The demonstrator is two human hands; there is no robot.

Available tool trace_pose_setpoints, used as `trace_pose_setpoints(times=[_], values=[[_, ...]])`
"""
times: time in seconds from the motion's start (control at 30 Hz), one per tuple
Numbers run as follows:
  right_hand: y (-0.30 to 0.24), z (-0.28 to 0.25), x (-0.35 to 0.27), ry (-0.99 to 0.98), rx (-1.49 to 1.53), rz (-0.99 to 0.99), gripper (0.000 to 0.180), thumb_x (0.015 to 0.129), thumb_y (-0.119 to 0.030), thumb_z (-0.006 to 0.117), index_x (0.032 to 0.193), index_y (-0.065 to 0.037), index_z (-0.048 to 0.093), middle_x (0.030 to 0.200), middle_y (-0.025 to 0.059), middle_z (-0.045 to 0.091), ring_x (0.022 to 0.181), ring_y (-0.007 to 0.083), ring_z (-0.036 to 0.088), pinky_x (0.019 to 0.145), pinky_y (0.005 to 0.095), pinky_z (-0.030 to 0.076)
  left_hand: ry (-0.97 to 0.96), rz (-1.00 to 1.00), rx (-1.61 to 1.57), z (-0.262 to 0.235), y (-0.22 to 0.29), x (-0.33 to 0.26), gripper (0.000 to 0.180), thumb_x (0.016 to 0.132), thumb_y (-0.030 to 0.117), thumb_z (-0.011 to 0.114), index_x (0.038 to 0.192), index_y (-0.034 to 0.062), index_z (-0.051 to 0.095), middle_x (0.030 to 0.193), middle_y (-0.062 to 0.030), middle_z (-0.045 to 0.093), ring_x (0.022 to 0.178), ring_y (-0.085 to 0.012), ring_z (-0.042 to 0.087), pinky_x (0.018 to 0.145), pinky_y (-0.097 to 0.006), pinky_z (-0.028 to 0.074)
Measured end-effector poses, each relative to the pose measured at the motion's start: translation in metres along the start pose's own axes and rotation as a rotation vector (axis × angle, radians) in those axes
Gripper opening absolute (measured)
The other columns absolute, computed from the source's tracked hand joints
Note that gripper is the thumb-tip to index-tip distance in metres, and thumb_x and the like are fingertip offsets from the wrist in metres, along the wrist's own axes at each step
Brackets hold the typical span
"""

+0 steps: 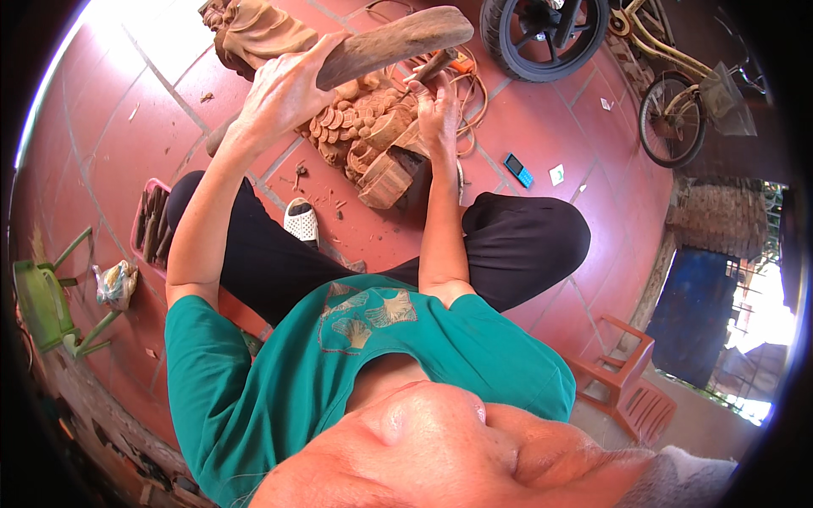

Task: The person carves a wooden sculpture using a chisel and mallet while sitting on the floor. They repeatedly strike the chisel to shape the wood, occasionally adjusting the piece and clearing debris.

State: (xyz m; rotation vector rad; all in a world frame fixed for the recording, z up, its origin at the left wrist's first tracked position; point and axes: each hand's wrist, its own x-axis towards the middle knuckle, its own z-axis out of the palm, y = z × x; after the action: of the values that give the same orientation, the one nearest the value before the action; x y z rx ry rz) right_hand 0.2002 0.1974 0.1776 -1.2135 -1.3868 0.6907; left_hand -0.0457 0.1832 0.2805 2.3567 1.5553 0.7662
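Note:
My left hand [288, 91] is closed around a long, slightly curved wooden club [398, 44], its broad end reaching to the upper right. My right hand [437, 114] grips a short dark rod-like tool [434, 66], whose blunt top points up just under the club's broad end. The lower part of that tool is hidden by the hand. Beneath both hands lies a brown wood carving [364, 127] with scale-like relief and a blocky base towards me. Past my left hand lies another carved piece [258, 34] with draped folds.
Wood chips [330, 203] litter the red tiles by a white slipper [301, 220]. A pink basket of tools [152, 224] stands left, near a green chair [42, 300]. An orange cable [481, 102], a blue phone [517, 169], a motorbike wheel [508, 51] and a bicycle [673, 118] are right.

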Motion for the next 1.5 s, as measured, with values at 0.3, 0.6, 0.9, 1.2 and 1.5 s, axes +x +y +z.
trace_pose_setpoints(times=[0.3,0.6,0.9,1.2,1.5], values=[[0.004,0.003,-0.001,-0.047,-0.025,-0.028,0.018,0.093,0.000,0.070,0.110,-0.003,0.064,0.092,0.0096,0.074,0.079,0.0141,0.067,0.072,0.0302,0.051,-0.020,-0.026,-0.004,-0.001,0.002,0.001,0.070,0.080,0.016,0.073,0.145,0.0167,0.048,0.092,-0.0204,0.073,0.085,-0.0391,0.072,0.079,-0.049,0.058],[-0.006,0.008,-0.001,-0.087,-0.116,-0.076,0.025,0.089,-0.005,0.076,0.111,-0.003,0.064,0.089,0.0113,0.072,0.074,0.0177,0.070,0.068,0.0350,0.054,0.116,-0.006,-0.199,-0.007,0.011,0.001,0.073,0.082,0.020,0.078,0.148,0.0136,0.048,0.115,-0.0196,0.072,0.103,-0.0311,0.072,0.092,-0.041,0.055],[0.004,0.011,-0.002,-0.123,-0.203,-0.103,0.023,0.093,-0.008,0.074,0.113,-0.006,0.063,0.084,0.0061,0.071,0.077,0.0122,0.069,0.071,0.0286,0.052,-0.015,-0.015,0.020,0.002,0.003,0.005,0.070,0.079,0.019,0.075,0.143,0.0135,0.048,0.096,-0.0234,0.071,0.092,-0.0409,0.070,0.083,-0.049,0.055],[0.000,0.012,-0.003,-0.074,-0.190,-0.171,0.026,0.088,-0.010,0.077,0.110,-0.007,0.062,0.082,0.0126,0.071,0.073,0.0287,0.070,0.065,0.0389,0.051,0.062,-0.085,-0.281,-0.013,0.016,0.006,0.078,0.079,0.023,0.083,0.146,0.0069,0.048,0.119,-0.0182,0.071,0.108,-0.0264,0.070,0.098,-0.038,0.052],[0.010,0.008,-0.003,-0.063,-0.189,-0.098,0.020,0.093,-0.013,0.072,0.109,-0.004,0.063,0.082,0.0125,0.072,0.072,0.0298,0.070,0.064,0.0393,0.050,-0.037,-0.019,-0.118,0.004,0.003,0.007,0.069,0.077,0.019,0.076,0.141,0.0106,0.052,0.101,-0.0207,0.071,0.091,-0.0359,0.071,0.083,-0.044,0.054]])
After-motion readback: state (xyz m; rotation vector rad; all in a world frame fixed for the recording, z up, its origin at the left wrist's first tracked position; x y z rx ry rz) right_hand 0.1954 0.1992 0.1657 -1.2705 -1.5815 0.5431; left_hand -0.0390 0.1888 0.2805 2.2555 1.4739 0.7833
